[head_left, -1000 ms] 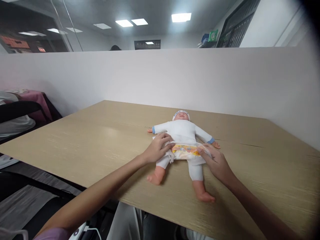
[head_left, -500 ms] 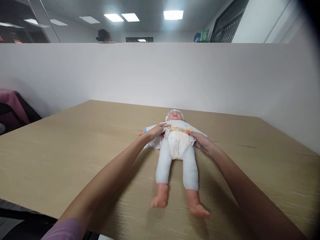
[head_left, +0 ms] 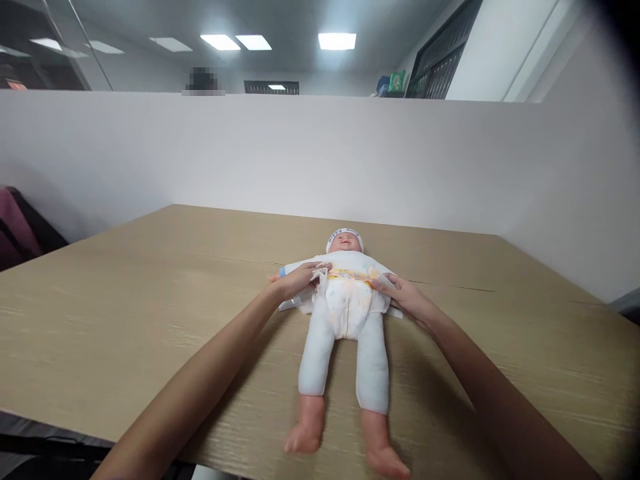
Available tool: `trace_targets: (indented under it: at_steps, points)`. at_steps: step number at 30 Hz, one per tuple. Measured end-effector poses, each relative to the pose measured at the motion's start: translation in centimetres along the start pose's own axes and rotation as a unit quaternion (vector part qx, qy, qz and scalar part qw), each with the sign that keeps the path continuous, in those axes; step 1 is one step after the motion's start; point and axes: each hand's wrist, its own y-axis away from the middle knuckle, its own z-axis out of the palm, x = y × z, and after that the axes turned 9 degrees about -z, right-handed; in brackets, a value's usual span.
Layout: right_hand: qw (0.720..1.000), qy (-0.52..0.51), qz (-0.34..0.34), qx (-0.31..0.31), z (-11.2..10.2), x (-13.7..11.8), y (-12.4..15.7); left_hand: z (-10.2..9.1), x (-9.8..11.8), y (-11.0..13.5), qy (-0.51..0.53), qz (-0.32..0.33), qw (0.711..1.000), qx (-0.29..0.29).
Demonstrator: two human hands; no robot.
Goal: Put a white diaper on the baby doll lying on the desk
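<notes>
A baby doll [head_left: 320, 357] in a white outfit lies on its back on the table, feet pointing at me and head at the far end. Round its hips is a white diaper [head_left: 347, 310] with an orange and yellow patterned waistband. My left hand [head_left: 300, 280] pinches the diaper's ruffled edge on the left side of the waist. On the right, my right hand [head_left: 407, 298] grips the opposite edge between thumb and fingers. White side flaps stick out beneath both hands, and some fingertips are hidden by the diaper.
The doll rests on a wide wood-toned table [head_left: 125, 320] with a seam across it. A white partition [head_left: 250, 153] rises behind, with a person's dark head [head_left: 203, 80] beyond it. A pink and black chair [head_left: 23, 230] stands at the left.
The view has shifted, so the doll appears lower and slightly left. Both hands stay at the diaper's sides; the right fingers have shifted, and more of the right flap shows.
</notes>
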Motion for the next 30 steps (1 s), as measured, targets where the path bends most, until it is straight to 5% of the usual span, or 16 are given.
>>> trace_targets:
  at_steps: [6, 9, 13, 17, 24, 30]
  points:
    - [0.994, 0.033, -0.008, 0.104, 0.5, 0.0, 0.7, -0.4, -0.2, -0.1, 0.029, -0.023, 0.999, -0.029]
    - [0.974, 0.129, -0.096, 0.158, 1.5, -1.7, 2.0, -0.6, -0.4, -0.2, 0.055, -0.035, 0.997, -0.042]
    - [0.934, 0.249, -0.257, 0.018, 3.1, -3.6, 3.2, -0.8, -0.6, -0.5, 0.065, -0.044, 0.996, -0.05]
    - [0.94, 0.213, -0.251, -0.09, 4.0, -2.5, 3.3, -1.6, 0.2, -0.2, 0.06, -0.061, 0.994, -0.064]
    - [0.949, 0.181, -0.239, -0.098, 4.0, -1.1, 3.3, -4.2, 2.2, 1.6, -0.042, -0.085, 0.985, -0.148]
    - [0.949, 0.174, -0.248, -0.091, 4.0, -1.2, 3.3, -6.3, 2.0, 1.5, -0.105, -0.101, 0.985, -0.095]
